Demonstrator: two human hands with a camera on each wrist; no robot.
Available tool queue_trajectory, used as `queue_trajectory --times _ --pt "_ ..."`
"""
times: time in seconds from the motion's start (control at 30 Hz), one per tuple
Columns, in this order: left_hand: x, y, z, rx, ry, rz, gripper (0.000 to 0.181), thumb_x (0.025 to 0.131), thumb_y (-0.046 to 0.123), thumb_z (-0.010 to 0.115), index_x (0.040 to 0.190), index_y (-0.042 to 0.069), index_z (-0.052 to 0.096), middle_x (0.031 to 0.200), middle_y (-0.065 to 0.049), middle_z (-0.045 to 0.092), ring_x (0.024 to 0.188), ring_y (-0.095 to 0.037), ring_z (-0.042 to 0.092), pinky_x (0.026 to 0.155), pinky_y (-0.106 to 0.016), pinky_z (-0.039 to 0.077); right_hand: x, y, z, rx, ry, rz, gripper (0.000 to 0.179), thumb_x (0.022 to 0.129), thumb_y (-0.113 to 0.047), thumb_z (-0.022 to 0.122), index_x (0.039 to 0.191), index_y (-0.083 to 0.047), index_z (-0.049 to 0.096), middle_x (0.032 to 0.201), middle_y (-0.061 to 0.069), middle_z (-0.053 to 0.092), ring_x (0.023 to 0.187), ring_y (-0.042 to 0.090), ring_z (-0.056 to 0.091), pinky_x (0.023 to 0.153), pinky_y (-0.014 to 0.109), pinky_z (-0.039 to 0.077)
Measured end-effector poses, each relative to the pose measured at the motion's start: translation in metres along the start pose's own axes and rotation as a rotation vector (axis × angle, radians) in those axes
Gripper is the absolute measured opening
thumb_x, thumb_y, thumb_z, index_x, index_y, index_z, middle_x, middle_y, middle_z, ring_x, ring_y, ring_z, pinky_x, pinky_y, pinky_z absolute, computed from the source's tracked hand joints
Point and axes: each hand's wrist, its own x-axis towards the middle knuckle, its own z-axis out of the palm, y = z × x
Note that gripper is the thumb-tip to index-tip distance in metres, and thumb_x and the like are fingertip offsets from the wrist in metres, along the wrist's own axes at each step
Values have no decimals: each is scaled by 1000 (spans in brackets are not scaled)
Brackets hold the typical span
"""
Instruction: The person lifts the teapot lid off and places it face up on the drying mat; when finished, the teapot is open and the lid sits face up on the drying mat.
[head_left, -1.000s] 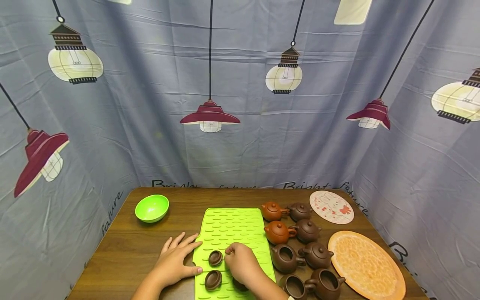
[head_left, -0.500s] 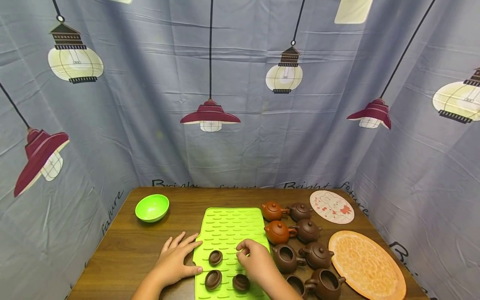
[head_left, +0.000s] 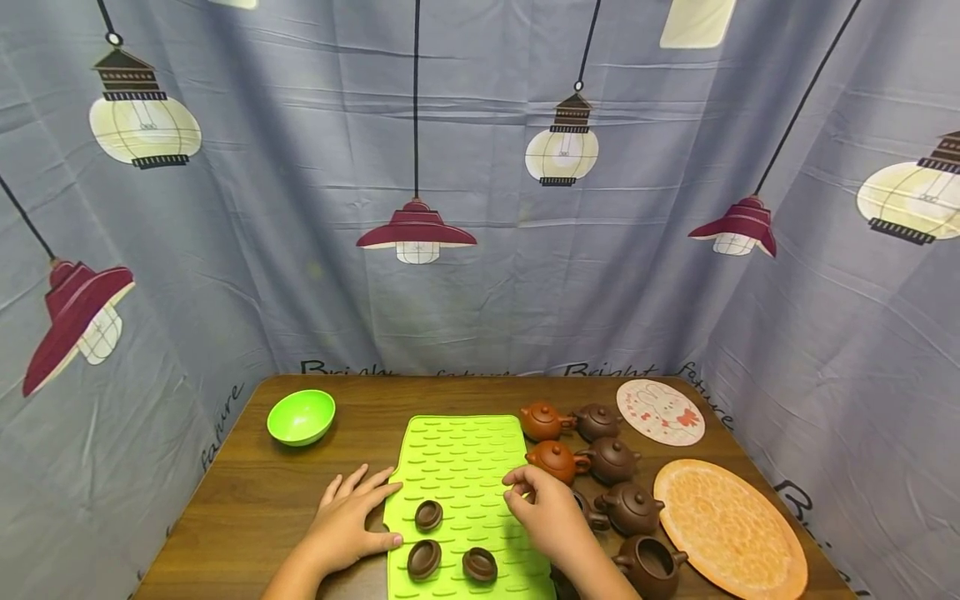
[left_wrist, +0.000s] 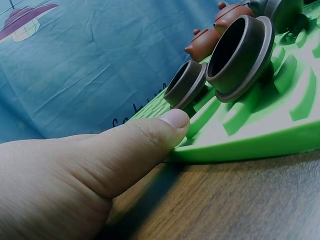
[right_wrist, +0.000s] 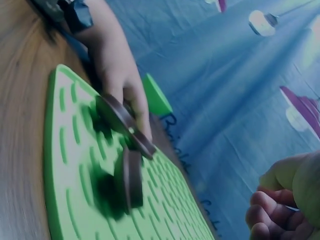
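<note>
Three dark brown teapot lids lie upside down on the lime green mat (head_left: 465,450): a far one (head_left: 428,516), a near left lid (head_left: 424,560) and a near right lid (head_left: 480,566). My left hand (head_left: 348,517) lies with fingers spread at the mat's left edge; in the left wrist view its thumb (left_wrist: 145,140) touches the rim. Above the mat's right side hovers my right hand (head_left: 551,517), fingers loosely bent, nothing visible in its grasp. It partly hides dark teapots behind it. A lidless dark teapot (head_left: 649,569) stands right of my forearm.
Right of the mat stand two reddish-brown teapots (head_left: 553,461) and several dark ones (head_left: 611,459). Further right lie a round tan mat (head_left: 731,529) and a bunny-print mat (head_left: 660,412). A green bowl (head_left: 302,417) sits at the back left. Curtains surround the wooden table (head_left: 247,500).
My right hand has moved right, away from the lids and toward the teapots, uncovering the near right lid. Its thumb and index finger have parted slightly. My left hand keeps its place.
</note>
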Motion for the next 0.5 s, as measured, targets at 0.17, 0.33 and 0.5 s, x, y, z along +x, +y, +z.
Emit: queue_trajectory --times 0.17,0.33,0.5 --pt "0 0 -1 -3 1 -4 89 77 77 75 152 30 58 168 9 39 159 -42 22 124 -70 -1 -3 8 -12 -22 77 30 15 101 -28 71 112 -18 71 96 -3 67 78 15 58 61 29 50" --pt "0 1 -1 -4 2 -4 89 78 75 76 152 29 57 168 9 38 159 -41 22 124 -70 -2 -5 16 -22 -24 135 75 11 100 -24 71 110 -19 72 94 -3 66 80 15 58 65 29 49" --pt "-1 1 0 -2 4 -3 89 78 75 76 152 29 57 168 9 38 159 -42 22 124 -70 -2 -8 25 -33 -30 178 102 10 99 -21 72 109 -18 73 92 -3 65 77 15 56 65 29 48"
